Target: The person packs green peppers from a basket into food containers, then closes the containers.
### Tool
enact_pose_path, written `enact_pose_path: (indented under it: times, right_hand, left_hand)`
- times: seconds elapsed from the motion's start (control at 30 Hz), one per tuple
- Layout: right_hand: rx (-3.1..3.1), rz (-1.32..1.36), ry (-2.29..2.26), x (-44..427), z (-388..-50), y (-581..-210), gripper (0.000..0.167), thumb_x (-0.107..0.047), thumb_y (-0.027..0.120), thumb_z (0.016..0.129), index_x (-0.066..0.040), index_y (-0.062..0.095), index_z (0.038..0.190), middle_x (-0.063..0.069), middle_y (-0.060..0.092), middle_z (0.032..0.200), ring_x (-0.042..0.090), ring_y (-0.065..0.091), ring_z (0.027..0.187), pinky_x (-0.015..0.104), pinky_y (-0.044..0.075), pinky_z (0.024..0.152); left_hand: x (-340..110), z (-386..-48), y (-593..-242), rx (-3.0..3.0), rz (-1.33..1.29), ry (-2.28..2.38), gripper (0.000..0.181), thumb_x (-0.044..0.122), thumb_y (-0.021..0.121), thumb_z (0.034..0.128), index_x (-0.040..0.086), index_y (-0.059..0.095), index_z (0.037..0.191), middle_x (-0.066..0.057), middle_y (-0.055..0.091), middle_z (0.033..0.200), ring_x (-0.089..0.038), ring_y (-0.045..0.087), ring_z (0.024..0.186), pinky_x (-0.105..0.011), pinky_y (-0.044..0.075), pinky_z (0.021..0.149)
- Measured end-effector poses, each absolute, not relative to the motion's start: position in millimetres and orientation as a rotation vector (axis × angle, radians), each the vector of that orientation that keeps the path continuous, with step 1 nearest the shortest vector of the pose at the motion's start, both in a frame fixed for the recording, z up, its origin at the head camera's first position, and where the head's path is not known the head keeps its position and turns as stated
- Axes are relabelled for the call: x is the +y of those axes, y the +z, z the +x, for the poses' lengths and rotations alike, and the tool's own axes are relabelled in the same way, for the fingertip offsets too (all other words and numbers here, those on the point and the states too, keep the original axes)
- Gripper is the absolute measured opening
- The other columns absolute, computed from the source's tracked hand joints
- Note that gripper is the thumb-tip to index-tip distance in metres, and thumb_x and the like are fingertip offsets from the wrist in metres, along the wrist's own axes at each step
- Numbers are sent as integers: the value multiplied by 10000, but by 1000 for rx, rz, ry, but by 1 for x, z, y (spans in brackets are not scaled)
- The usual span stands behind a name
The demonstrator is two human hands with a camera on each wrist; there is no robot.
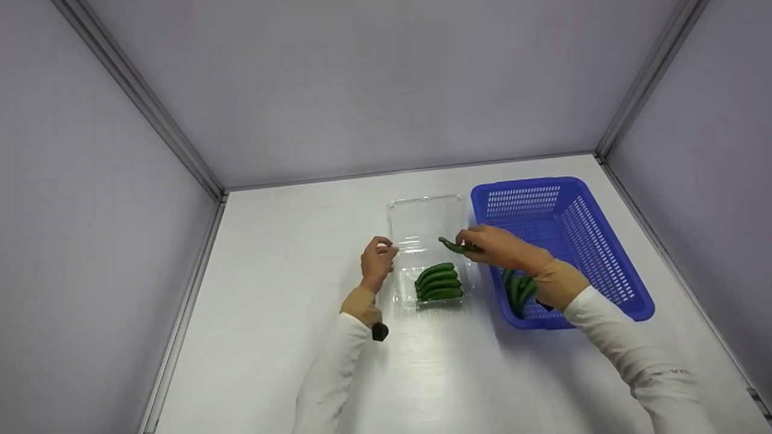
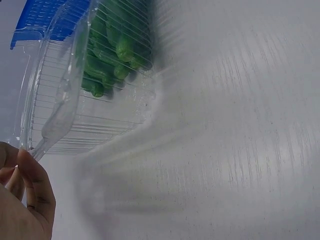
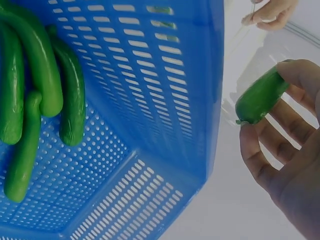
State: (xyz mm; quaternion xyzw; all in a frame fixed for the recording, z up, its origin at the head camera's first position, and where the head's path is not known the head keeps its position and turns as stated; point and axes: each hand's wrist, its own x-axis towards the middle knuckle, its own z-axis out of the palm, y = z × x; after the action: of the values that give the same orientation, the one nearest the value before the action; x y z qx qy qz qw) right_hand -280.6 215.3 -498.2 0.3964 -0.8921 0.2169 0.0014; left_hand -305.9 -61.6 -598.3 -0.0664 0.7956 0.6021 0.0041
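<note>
A clear plastic clamshell box (image 1: 403, 289) lies unfolded on the table, its lid (image 1: 425, 220) laid back away from me. Several green cucumbers (image 1: 439, 282) lie side by side in its near half. At the box's left edge, my left hand (image 1: 378, 264) pinches the thin plastic rim (image 2: 36, 150) between thumb and fingers. Over the right side of the box, my right hand (image 1: 499, 246) holds one curved cucumber (image 3: 262, 96) by pinching its two ends; its thinner tip points left in the head view.
A blue perforated basket (image 1: 614, 241) stands just right of the box, under my right forearm. More cucumbers (image 3: 42, 70) lie loose at its near left side. Grey panels (image 1: 398, 90) enclose the white table (image 1: 283, 259) at the back and sides.
</note>
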Motion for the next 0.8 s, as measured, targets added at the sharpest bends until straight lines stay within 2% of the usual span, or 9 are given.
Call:
enact_pose_path:
  times: [0.17,0.63,0.8]
  right_hand:
    - [-2783,1261,681,209,-278,-504,194,1,690,872,-5,665,1064,114,672,886,233,606,740,403,520,654]
    - [-2802,1383,631,194,-270,-516,223,-63,668,934,-45,670,1156,128,694,1019,287,625,881,447,519,752]
    - [-2799,1428,643,187,-270,-522,217,-64,664,937,-32,667,1151,134,692,1002,285,632,859,436,523,748]
  left_hand:
    - [-62,-306,-599,2495,-209,1885,209,90,648,942,-16,608,1118,-178,718,1008,-398,666,806,-217,473,537]
    - [-63,-305,-599,2534,-196,1897,162,80,647,937,3,614,1075,-122,718,952,-390,676,765,-221,480,521]
    - [-65,-304,-599,2512,-195,1905,203,89,641,941,-19,608,1110,-139,715,978,-405,675,859,-224,480,534]
